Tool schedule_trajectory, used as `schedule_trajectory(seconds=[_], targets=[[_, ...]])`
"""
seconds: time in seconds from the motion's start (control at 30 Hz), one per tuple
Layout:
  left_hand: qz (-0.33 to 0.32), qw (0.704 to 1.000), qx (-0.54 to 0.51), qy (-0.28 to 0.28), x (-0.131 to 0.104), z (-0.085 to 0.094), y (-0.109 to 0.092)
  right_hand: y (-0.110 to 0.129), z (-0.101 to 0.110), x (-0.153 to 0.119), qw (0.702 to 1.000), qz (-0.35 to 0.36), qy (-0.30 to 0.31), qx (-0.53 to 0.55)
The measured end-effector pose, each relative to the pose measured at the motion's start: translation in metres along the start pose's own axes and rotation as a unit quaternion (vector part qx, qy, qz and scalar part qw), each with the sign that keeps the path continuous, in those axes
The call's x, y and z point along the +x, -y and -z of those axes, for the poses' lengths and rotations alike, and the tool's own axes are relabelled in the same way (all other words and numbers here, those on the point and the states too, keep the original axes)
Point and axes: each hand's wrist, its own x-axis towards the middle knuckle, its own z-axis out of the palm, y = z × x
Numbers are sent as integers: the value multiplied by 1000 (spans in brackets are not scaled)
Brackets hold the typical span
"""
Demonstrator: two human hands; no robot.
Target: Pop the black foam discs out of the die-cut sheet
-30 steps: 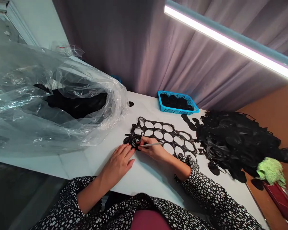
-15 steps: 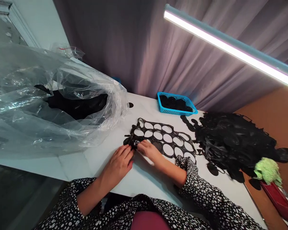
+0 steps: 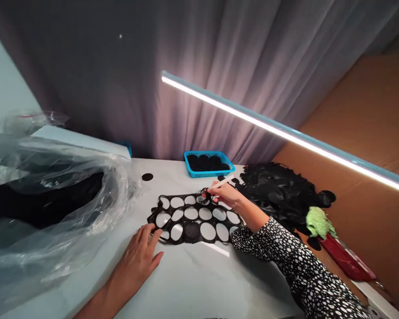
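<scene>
A black sheet with rows of round holes point(image 3: 185, 223) lies flat on the white table. One black disc point(image 3: 191, 231) still sits in its front row. My left hand point(image 3: 137, 257) is open, palm down, its fingertips at the sheet's left front corner. Over the sheet's back edge, my right hand point(image 3: 224, 194) is closed around a slim white pen-like tool point(image 3: 222, 182). Thin black loops point(image 3: 203, 196) bunch at its fingertips; whether they are pinched too, I cannot tell.
A blue basket point(image 3: 210, 174) of black discs stands at the back. To its right is a heap of black pieces point(image 3: 274, 186), near a green cloth point(image 3: 319, 223) and a red case point(image 3: 346, 259). Clear plastic point(image 3: 119, 186) with black material fills the left. A lone disc point(image 3: 147, 177) lies behind the sheet.
My right hand has moved from the sheet's left front part to its back edge, and the white tool now shows. My left hand has spread its fingers. The view has shifted up and right.
</scene>
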Motion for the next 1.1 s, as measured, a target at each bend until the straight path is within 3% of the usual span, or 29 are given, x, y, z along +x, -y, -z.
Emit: schedule_trajectory(seconds=[0.07, 0.17, 0.33, 0.5, 0.6, 0.67, 0.77, 0.87, 1.0, 1.1], targets=[[-20, 1000, 14, -15, 24, -13, 5, 6, 11, 0, 996, -43, 44, 70], [-35, 999, 9, 3, 64, -37, 4, 27, 30, 14, 990, -48, 34, 128], [-13, 997, -26, 72, 116, -66, -7, 67, 75, 69, 979, 10, -86, 184], [-26, 994, -93, 42, 127, -72, -8, 79, 115, 125, 969, 32, -161, 187], [-31, 982, -175, 66, 123, -64, -10, 78, 130, 145, 970, 27, -167, 174], [7, 971, -222, 94, 121, -56, -16, 78, 135, 150, 974, 20, -153, 163], [76, 947, -292, 114, 124, -52, -39, 81, 134, 148, 983, 15, -114, 146], [109, 914, -381, 87, 151, -59, -73, 89, 126, 134, 987, 34, -79, 137], [190, 842, -505, 19, 233, -74, -128, 107, 120, 101, 980, 104, -101, 138], [145, 829, -540, 25, 303, -81, -173, 123, 130, 64, 956, 202, -174, 123]])
